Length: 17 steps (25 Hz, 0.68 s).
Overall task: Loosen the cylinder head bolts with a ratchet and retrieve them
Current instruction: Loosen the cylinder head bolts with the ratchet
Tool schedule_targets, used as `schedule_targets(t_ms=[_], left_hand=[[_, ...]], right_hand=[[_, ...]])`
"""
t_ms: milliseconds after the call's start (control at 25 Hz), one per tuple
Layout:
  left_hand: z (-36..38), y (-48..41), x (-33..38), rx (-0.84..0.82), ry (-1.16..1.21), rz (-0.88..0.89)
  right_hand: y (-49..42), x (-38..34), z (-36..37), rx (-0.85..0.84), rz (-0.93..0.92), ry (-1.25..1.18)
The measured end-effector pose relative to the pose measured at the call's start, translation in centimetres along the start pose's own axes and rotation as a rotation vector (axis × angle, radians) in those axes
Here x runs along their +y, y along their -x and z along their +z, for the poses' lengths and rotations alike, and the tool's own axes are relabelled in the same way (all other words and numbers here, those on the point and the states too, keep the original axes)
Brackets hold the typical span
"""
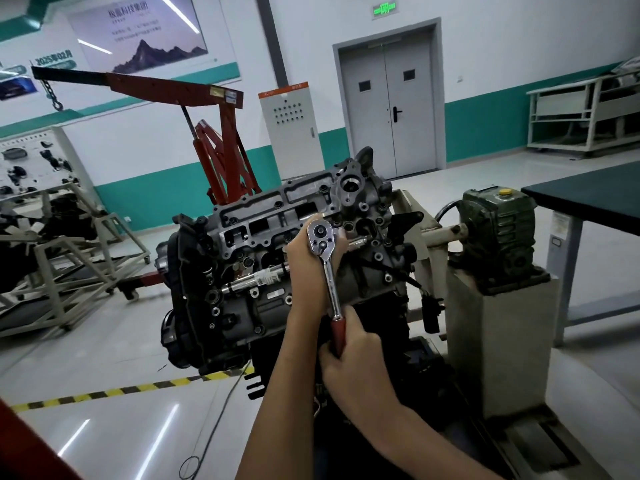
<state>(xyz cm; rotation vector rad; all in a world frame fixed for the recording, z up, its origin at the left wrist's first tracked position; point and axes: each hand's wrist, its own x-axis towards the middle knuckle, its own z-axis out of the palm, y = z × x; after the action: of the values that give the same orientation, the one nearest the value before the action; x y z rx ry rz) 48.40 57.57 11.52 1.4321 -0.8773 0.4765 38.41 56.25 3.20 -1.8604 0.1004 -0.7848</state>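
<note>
Head view: the ratchet (pixel 329 271) stands nearly upright against the cylinder head (pixel 270 216) of the engine (pixel 221 306), its drive end pressed near the head's right side. The left hand (pixel 306 261) curls around the drive end, and the right hand (pixel 353 358) clamps the red handle below.

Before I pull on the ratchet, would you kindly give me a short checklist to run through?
1. Right hand grips the ratchet by its red handle: ok.
2. Left hand holds the ratchet's head against the engine: ok.
3. Socket square on the bolt: cannot tell, it is hidden behind the head.
4. Direction switch set to loosen: cannot tell.
5. Engine carried on its stand: ok.
</note>
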Motion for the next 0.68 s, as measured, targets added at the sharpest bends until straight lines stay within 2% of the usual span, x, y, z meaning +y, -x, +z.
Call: schedule_targets(t_ms=[80, 160, 280, 360, 440, 560, 680], left_hand=[[-0.1, -0.3, 0.0, -0.015, 0.001, -0.042], [-0.1, -0.6, 0.0, -0.005, -0.01, -0.086], [-0.2, -0.9, 0.1, -0.06, -0.023, -0.062], [-0.6, -1.1, -0.1, -0.1, -0.019, -0.053], [-0.7, -0.9, -0.2, -0.079, -0.041, -0.04], [-0.2, 0.5, -0.5, 0.024, -0.093, 0.054], [0.4, 1.1, -0.8, 0.087, -0.046, 0.067]], right_hand=[[-0.7, 0.1, -1.9, -0.051, -0.02, 0.101], [-2.6, 0.6, -6.6, -0.155, -0.111, 0.353], [-8.2, -1.0, -13.9, -0.303, -0.311, 0.8], [-10.6, -2.0, -15.6, -0.315, -0.414, 0.964], [-9.7, -1.4, -14.7, -0.289, -0.369, 0.886], [-3.9, 0.5, -8.7, -0.151, -0.162, 0.464], [-0.7, 0.4, -2.2, -0.019, -0.013, 0.129]])
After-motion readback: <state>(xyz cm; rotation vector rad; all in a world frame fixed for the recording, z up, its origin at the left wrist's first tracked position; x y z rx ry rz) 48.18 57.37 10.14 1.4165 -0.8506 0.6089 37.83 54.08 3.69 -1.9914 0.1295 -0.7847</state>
